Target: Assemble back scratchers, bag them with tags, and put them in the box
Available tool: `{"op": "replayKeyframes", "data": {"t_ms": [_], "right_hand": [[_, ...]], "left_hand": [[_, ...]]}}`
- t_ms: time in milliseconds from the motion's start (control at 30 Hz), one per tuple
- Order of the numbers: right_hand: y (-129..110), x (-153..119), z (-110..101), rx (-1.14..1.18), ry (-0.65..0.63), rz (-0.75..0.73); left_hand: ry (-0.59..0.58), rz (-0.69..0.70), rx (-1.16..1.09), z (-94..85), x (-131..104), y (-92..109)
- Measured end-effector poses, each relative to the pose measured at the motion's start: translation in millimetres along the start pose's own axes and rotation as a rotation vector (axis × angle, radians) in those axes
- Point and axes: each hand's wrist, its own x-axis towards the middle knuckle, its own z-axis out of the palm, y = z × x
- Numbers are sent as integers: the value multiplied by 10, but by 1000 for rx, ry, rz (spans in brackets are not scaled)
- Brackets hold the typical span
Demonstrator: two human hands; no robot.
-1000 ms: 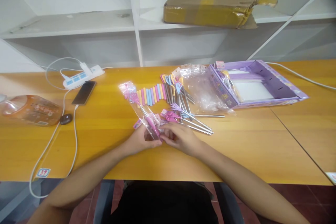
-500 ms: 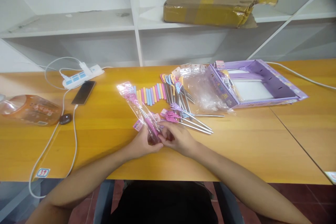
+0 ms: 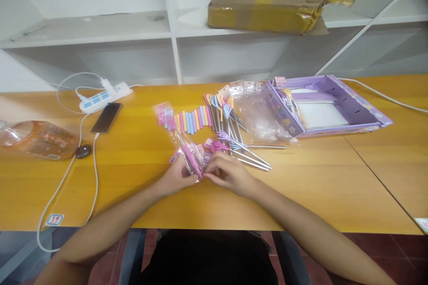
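Note:
My left hand [image 3: 177,176] is closed around a clear plastic bag [image 3: 160,107] with a pink back scratcher [image 3: 191,160] in it. The scratcher slants away from me, handle end nearest. My right hand [image 3: 230,173] pinches at the bag's near end by the handle tip; exactly what lies between its fingertips is too small to tell. Beyond my hands lies a row of short pastel tubes [image 3: 190,122]. Several metal back scratchers with coloured claw heads [image 3: 227,109] are heaped right of the row. A magenta-headed scratcher [image 3: 219,146] lies just past my right hand.
Empty clear bags [image 3: 261,116] lie beside a purple display box [image 3: 361,107] on the right. To the left are a phone [image 3: 106,118], a power strip [image 3: 107,97], white cables and an orange bottle [image 3: 40,139]. A taped carton [image 3: 264,11] rests on the shelf.
The bag's far end has tipped to the right and lower, and the pink handle shows more fully. My right hand's fingers have shifted to the handle's near tip.

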Motion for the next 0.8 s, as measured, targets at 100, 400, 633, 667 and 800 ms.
{"op": "replayKeyframes", "data": {"t_ms": [100,400,633,667,800], "right_hand": [[-8,1,27,17,-2,16],[-47,14,54,30,26,54],[-67,28,67,31,36,40],[-66,28,74,24,39,40],[-57,26,94,-11,59,47]], "left_hand": [[7,40,60,35,14,54],[-3,-8,80,62,-11,40],[-58,5,68,60,-15,51],[-63,4,57,62,-14,57],[-61,-21,10,77,-8,78]]}}
